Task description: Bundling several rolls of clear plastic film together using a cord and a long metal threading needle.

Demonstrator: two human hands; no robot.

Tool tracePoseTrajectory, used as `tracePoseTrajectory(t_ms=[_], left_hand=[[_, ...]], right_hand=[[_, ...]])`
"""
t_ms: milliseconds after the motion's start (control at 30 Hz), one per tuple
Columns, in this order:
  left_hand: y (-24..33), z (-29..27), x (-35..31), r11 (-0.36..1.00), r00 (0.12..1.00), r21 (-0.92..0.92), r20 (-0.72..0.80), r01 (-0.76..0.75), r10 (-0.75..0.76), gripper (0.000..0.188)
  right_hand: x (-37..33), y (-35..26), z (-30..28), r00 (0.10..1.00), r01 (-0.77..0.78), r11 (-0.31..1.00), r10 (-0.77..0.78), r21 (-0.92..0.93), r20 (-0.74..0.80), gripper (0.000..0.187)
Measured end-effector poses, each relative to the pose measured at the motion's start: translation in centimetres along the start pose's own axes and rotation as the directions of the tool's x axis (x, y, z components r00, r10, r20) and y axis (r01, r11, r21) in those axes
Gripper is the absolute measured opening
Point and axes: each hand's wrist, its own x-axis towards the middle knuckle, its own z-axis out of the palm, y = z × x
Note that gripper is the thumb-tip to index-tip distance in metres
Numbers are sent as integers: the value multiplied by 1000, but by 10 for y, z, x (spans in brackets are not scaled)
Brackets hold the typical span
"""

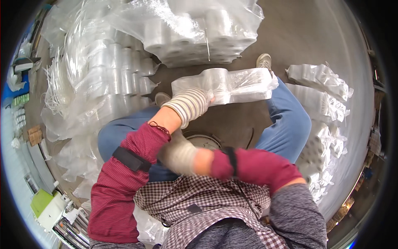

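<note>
So there's one clear plastic pack of white rolls (226, 85) in play here, held up over the person's knees, lying roughly sideways across the view. The left hand (191, 104), in a striped knit glove, is clamped onto the pack's left end, fingers curled around the plastic. The right hand (179, 154) is down low by the lap, crossed under the left forearm, also gloved, but it's motion-blurred, so I can't tell whether it's spread or closed, or whether it's touching anything.

Count-wise: one big wrapped bundle of rolls (199, 33) at the top, right beyond the held pack; one larger heap of bagged rolls (112, 74) to the left; and a stack of smaller finished packs (323, 103) running down the right side, at least three, can't count them exactly. There's also a bunch of loose white plastic strips (56, 83) hanging at the far left.

Room is tight. The piles box the person in on the left, top and right, with only a patch of bare floor (290, 37) at upper right and a bit between the two legs in blue trousers (290, 120). A round dark rim (203, 135) sits between the knees, mostly hidden.
</note>
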Motion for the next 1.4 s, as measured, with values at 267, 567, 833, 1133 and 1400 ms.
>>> tracePoseTrajectory(t_ms=[267,567,833,1133,1400], left_hand=[[-20,67,53,946,932,247,-243,-210,270,27],[3,44,17,990,970,53,-201,-129,137,32],[-3,63,24,989,974,124,-203,-79,103,37],[-2,60,17,997,974,67,-219,-42,56,33],[-12,60,4,976,830,122,-514,-178,215,22]], right_hand=[[-67,140,-153,941,-156,964,212,217,-263,33],[96,172,-81,995,26,999,-23,-29,99,30],[49,189,-73,924,-242,606,382,758,-11,45],[28,168,-73,983,-138,384,163,913,80,30],[24,204,-88,805,-238,260,592,936,40,24]])
